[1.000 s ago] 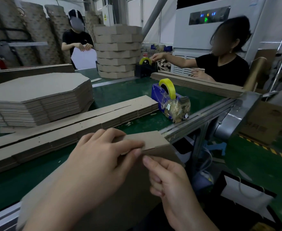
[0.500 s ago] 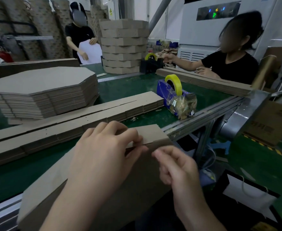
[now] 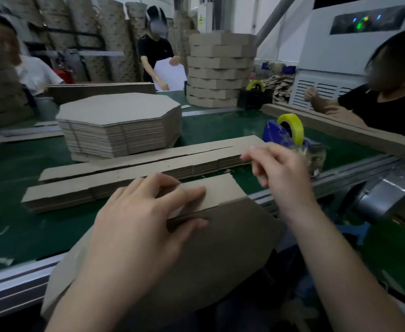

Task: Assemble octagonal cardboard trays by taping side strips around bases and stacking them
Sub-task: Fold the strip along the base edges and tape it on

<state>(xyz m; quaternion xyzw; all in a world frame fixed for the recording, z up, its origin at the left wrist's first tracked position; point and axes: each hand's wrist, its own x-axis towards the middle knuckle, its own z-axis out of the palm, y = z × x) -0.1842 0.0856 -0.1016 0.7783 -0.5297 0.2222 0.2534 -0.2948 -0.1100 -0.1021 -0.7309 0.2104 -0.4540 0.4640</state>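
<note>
Head view.
- Left hand (image 3: 136,226): fingers laid over the side strip (image 3: 223,190), thumb under its edge, pinching it against the octagonal base (image 3: 232,250), which leans over the near edge of the green table (image 3: 29,224).
- Right hand (image 3: 278,173): raised and blurred, fingers loosely bent, nothing seen in them, just before the blue tape dispenser (image 3: 272,134).
- Strip stacks (image 3: 136,173): flat, behind the left hand.
- Base stack (image 3: 122,123): farther back.
- Finished trays (image 3: 220,68): piled at the far end.

table (image 3: 29,226): green top, metal rail at near edge | middle: stack of octagonal bases (image 3: 120,125) | nearer: two piles of side strips (image 3: 148,168) | right: blue tape dispenser (image 3: 285,135) | far end: stacked trays (image 3: 220,68)
</note>
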